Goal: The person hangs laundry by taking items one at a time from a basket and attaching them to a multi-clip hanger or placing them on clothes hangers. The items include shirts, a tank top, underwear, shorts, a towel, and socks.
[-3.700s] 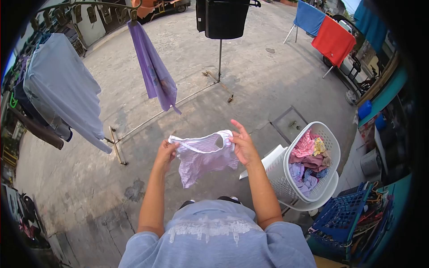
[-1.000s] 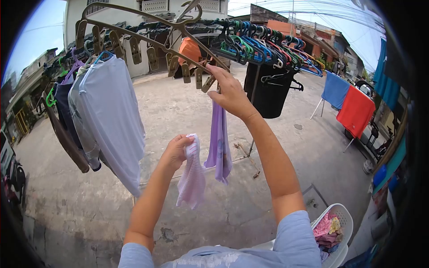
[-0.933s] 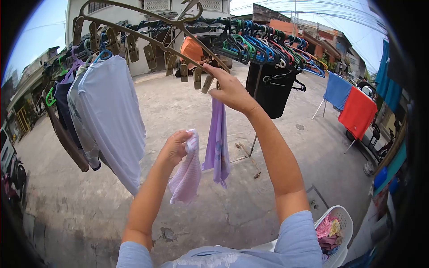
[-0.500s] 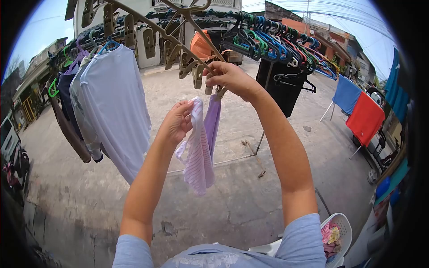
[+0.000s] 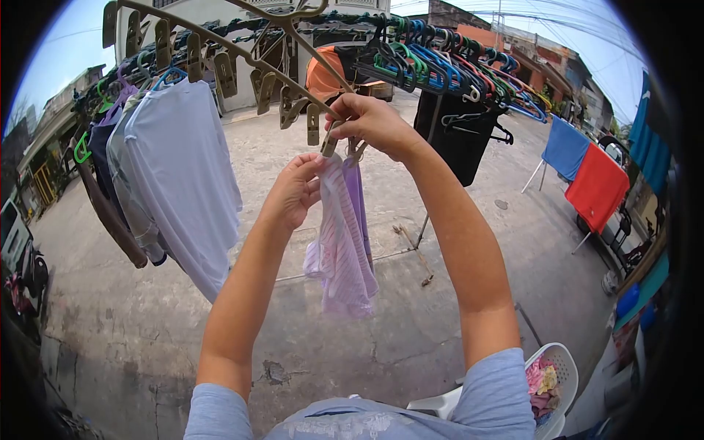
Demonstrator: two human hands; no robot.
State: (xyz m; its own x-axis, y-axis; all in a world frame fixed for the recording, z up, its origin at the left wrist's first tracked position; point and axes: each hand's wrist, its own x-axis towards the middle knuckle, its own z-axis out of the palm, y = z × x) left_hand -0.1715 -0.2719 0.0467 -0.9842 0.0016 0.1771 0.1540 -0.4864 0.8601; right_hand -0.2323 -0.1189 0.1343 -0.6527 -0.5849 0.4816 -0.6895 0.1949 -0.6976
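Observation:
Between finger and thumb, my left hand (image 5: pixel 297 191) pinches the top edge of a pale pink-and-white striped cloth garment (image 5: pixel 346 253), which hangs down in folds. My right hand (image 5: pixel 378 128) is closed on a tan clothes peg (image 5: pixel 329 144) at the corner of a tan clip hanger (image 5: pixel 227 45). The garment's top edge meets the peg's jaws; whether the peg bites on it is hard to see. Right behind, a plain purple cloth (image 5: pixel 355 192) hangs from another peg. Several more pegs dangle along the hanger's bar.
Shirts on hangers, a white one (image 5: pixel 180 169) in front, hang at left. Bunched colored hangers (image 5: pixel 447 70) and black cloth (image 5: pixel 451 139) are at right. Blue and red towels (image 5: pixel 598 187) lie over a rack. A white basket (image 5: pixel 570 374) of laundry stands at lower right.
The striped garment has been raised so its top edge meets the peg, and its lower part has swung right. The clip hanger has shifted left and slightly down.

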